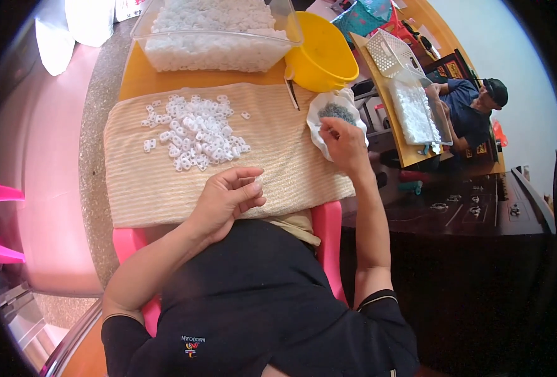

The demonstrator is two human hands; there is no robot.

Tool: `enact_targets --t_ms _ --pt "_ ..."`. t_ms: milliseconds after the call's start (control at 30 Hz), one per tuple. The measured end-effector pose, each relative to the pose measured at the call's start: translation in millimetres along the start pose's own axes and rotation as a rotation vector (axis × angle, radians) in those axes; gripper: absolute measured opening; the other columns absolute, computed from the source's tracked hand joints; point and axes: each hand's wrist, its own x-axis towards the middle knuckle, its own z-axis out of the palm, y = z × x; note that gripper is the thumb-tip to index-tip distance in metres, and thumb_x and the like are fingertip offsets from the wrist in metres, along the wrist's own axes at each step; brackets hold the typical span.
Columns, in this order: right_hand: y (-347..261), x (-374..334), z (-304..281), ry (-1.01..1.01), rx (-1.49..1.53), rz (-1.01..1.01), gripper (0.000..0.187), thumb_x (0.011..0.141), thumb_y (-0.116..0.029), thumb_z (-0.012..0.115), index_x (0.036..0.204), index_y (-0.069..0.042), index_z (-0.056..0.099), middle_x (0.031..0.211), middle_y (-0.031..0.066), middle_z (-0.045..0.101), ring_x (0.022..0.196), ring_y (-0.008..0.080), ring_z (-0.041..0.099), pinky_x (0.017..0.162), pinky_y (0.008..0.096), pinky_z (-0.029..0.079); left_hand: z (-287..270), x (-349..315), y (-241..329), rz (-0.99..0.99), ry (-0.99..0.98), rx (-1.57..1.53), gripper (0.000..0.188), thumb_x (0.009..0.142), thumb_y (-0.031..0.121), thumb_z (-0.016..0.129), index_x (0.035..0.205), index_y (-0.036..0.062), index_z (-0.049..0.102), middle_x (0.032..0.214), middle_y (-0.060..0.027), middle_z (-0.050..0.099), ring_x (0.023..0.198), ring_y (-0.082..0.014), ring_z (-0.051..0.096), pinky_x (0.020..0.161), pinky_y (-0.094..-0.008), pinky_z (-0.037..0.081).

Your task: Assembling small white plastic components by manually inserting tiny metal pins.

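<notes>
Head view, looking down on a work surface (pixel 165 78) covered by a beige striped cloth (pixel 278 163), which serves as the landmark. The left hand (pixel 228 198) rests at the near edge of the cloth, fingers curled inward, thumb and fingertips pinched together on what appears to be a small white plastic piece (pixel 257 182); the piece is largely covered by the fingers and its shape cannot be made out. The pile of small white plastic pieces (pixel 193 132) lies on the cloth beyond the left hand, toward the cloth's far left part, well apart from the fingers. The right hand (pixel 344 141) sits at the right edge of the cloth, fingers bent down into a white dish (pixel 319 110) holding small grey parts (pixel 336 112); whether the fingertips grip one of these parts cannot be told. Beyond the far edge of the cloth stand a clear plastic bin (pixel 215 34) heaped with more white pieces, cut off at the top of the frame, and a yellow bowl (pixel 322 56) just beside it. A thin metal tool (pixel 292 94) lies at the cloth's far right corner. Right of the cloth, another person (pixel 473 110) sits at a separate surface, small and bent by the lens rim.
</notes>
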Motion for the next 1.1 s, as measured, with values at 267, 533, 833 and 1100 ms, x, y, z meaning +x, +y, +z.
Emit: enact_targets --t_ms 267,533,833,1100 --pt "15 20 -3 -0.086 -0.294 -0.089 0.027 0.076 -0.005 0.065 0.103 -0.009 0.063 0.090 0.0109 0.067 0.087 0.0312 0.063 0.076 0.0411 0.050 -1 0 -1 -0.026 -0.017 0.019 0.021 0.085 0.005 0.067 0.105 0.0031 0.061 0.090 -0.0037 0.062 0.078 -0.0119 0.062 0.074 -0.0245 0.056" --pt "22 29 3 -0.207 -0.364 -0.178 0.013 0.079 -0.007 0.058 0.090 -0.004 0.063 0.082 0.0177 0.065 0.083 0.0360 0.062 0.075 0.0442 0.049 -2 2 -4 -0.028 -0.023 0.032 0.018 0.085 0.004 0.067 0.103 0.0049 0.061 0.088 -0.0026 0.063 0.077 -0.0119 0.064 0.073 -0.0261 0.058" --pt "13 24 -2 -0.173 -0.272 -0.072 0.012 0.074 -0.004 0.060 0.085 -0.002 0.064 0.079 0.0198 0.065 0.076 0.0362 0.063 0.070 0.0415 0.051 0 1 -2 -0.020 -0.003 0.021 0.018 0.086 0.004 0.066 0.102 0.0042 0.060 0.086 -0.0031 0.063 0.076 -0.0123 0.064 0.072 -0.0256 0.058" --pt "1 0 -1 0.018 0.456 0.164 0.011 0.079 0.001 0.065 0.090 0.000 0.063 0.075 0.0036 0.065 0.067 0.0079 0.060 0.060 0.0225 0.048 -1 0 -2 -0.011 0.012 0.024 0.016 0.086 0.005 0.067 0.101 0.0033 0.060 0.090 -0.0039 0.063 0.078 -0.0120 0.063 0.074 -0.0251 0.055"
